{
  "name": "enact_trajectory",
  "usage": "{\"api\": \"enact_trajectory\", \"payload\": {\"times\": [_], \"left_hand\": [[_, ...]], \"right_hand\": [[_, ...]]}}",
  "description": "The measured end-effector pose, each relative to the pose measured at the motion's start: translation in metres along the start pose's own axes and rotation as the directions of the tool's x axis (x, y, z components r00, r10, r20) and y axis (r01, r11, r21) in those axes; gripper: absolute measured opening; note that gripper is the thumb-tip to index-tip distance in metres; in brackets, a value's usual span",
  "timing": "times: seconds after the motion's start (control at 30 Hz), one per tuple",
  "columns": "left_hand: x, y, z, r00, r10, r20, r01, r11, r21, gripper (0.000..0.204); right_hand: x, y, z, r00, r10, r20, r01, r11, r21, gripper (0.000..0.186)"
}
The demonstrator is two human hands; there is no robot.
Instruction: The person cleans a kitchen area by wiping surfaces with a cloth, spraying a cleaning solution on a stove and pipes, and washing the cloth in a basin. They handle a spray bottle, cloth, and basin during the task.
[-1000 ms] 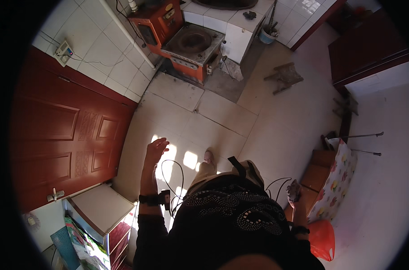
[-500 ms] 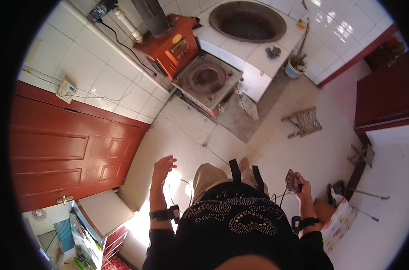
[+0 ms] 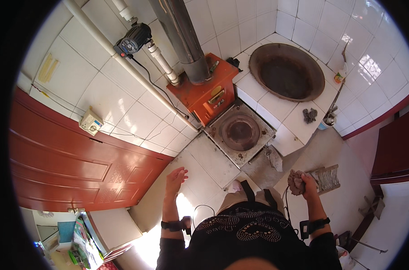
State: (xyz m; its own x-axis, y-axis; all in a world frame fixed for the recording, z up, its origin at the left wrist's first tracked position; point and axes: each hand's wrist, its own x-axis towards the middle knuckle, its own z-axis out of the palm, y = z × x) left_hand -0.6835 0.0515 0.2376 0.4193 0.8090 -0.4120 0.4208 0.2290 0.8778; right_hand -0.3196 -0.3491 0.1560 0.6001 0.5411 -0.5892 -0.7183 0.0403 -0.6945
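A crumpled brownish-grey cloth [image 3: 296, 182] is bunched in my right hand [image 3: 309, 186], whose fingers close on its edge. It is held out in front at the right, above the floor. My left hand [image 3: 175, 181] is held out at the left with its fingers loosely parted and nothing in them. Ahead of both hands stands an orange-red stove [image 3: 204, 99] with a sooty flat metal top [image 3: 219, 130] and a round lid [image 3: 240, 131]. Neither hand touches the stove.
A large dark wok [image 3: 287, 72] is set in the white tiled counter [image 3: 296, 121], near a dark crumpled rag [image 3: 309, 115]. A black flue pipe [image 3: 179, 36] rises behind the stove. At left is a red door [image 3: 78, 157]; at right, a low folding stool [image 3: 328, 178].
I have stepped closer to the stove, so the stove, counter and wok show lower and further right. The cloth stays in my right hand. My left hand remains empty.
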Motion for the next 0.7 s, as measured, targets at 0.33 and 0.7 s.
{"api": "enact_trajectory", "payload": {"times": [0.33, 0.7], "left_hand": [[0.102, 0.057, 0.040, 0.992, 0.044, -0.117, -0.037, 0.997, 0.065, 0.037], [0.264, 0.100, 0.060, 0.840, 0.117, -0.530, 0.018, 0.970, 0.242, 0.052]], "right_hand": [[0.113, -0.071, 0.101, 0.920, -0.039, 0.390, 0.034, 0.999, 0.021, 0.057], [0.254, -0.131, 0.184, 0.804, 0.117, 0.583, -0.137, 0.991, -0.010, 0.043]]}}
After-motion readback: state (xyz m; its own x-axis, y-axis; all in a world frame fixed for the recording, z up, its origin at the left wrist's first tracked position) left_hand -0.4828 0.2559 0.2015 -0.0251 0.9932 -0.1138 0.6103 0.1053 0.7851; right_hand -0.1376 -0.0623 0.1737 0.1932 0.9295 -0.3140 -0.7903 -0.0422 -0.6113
